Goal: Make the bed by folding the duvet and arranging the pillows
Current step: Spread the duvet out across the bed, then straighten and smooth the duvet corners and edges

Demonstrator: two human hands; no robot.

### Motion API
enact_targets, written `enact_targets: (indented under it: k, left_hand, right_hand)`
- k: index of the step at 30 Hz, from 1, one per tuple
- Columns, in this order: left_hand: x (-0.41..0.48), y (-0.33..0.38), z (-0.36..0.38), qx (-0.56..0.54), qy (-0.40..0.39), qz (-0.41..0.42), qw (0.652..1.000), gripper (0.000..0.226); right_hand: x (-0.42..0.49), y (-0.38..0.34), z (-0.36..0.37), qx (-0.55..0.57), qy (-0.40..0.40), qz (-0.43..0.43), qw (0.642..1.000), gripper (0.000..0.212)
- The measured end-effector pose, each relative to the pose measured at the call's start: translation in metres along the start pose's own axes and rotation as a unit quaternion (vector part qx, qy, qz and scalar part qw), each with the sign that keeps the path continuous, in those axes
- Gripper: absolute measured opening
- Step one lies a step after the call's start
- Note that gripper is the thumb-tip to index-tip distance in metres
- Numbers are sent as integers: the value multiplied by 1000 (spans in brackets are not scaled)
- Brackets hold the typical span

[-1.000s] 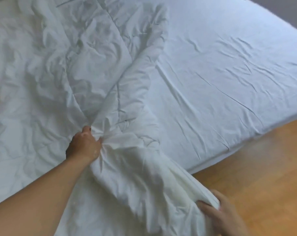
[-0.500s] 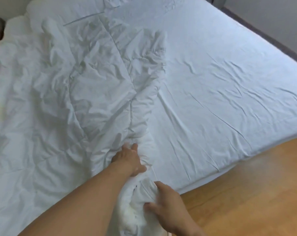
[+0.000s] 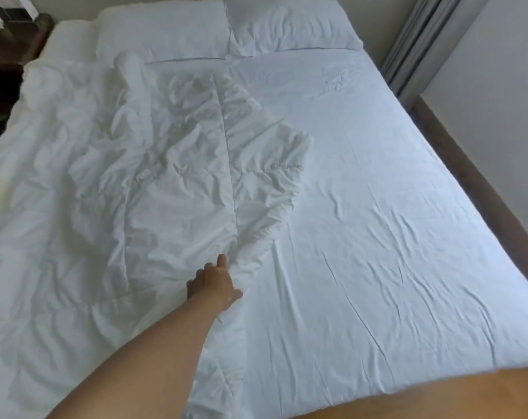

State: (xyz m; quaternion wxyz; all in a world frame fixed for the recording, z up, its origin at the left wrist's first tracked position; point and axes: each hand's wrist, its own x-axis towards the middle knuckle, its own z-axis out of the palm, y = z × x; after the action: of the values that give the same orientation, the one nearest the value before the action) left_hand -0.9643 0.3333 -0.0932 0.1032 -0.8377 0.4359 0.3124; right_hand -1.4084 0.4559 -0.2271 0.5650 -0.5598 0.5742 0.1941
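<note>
Beyond duvet (image 3: pixel 172 192), pillows (image 3: pixel 163 31), grey curtain (image 3: pixel 423 40).

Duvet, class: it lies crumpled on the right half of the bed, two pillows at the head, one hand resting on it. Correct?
No: the head view shows the duvet crumpled on the left half of the bed, not the right. Two pillows do lie at the head, and the left hand rests on it.

The bed (image 3: pixel 408 384) carries a crumpled white duvet (image 3: pixel 166 207) over its left half; wrinkled fitted sheet (image 3: pixel 408 237) shows on the right. At the far end, left pillow (image 3: pixel 166 34) and right pillow (image 3: pixel 290 28) lie side by side.
</note>
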Motion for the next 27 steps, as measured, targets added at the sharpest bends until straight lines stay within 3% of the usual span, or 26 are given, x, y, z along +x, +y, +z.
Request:
enact_targets:
  k: [3,5,7,10,14,17,20,27]
  left_hand:
    - [-18,16,22,64,12,-21,998,80]
    - [-47,30,41,91,16,-24,995,81]
    - [-83,51,57,91,-16,-19,996,75]
    - [-130,96,77,31,-91,-26,995,67]
    - [-188,188,96,-62,-166,-44,983,69]
    - [-230,276,111,-95,-173,-60,979,63]
    - [-256,376,122,-119,-179,-63,975,58]
    - [-235,600,126,-164,-199,-13,966,48]
  right_hand:
    - [-58,-37,24,-19,5,-25,999,35]
    - [-83,-72,-41,-85,40,-19,995,36]
    - [-129,-67,-102,28,65,45,996,45]
    - [-160,-68,-176,16,87,10,996,35]
    - [-198,-13,-276,-14,101,-13,995,31]
    - [-223,46,-359,-87,104,-35,990,34]
    - [-242,105,-440,-90,139,-16,986,38]
    - [-241,209,-603,-83,161,34,983,43]
